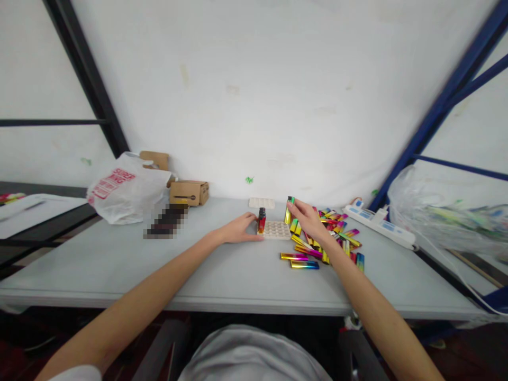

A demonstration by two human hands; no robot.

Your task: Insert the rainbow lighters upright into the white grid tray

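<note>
A pale tray with round holes lies on the grey table. One red lighter stands upright at the tray's left end. My left hand rests beside the tray's left edge, fingers curled against it and touching the red lighter. My right hand is above a pile of shiny multicoloured lighters and pinches a green-topped lighter held upright. Two more lighters lie flat in front of the pile.
A second pale tray lies near the wall. A white power strip sits at the right, beside a clear plastic bag. At the left are a white shopping bag and small cardboard boxes.
</note>
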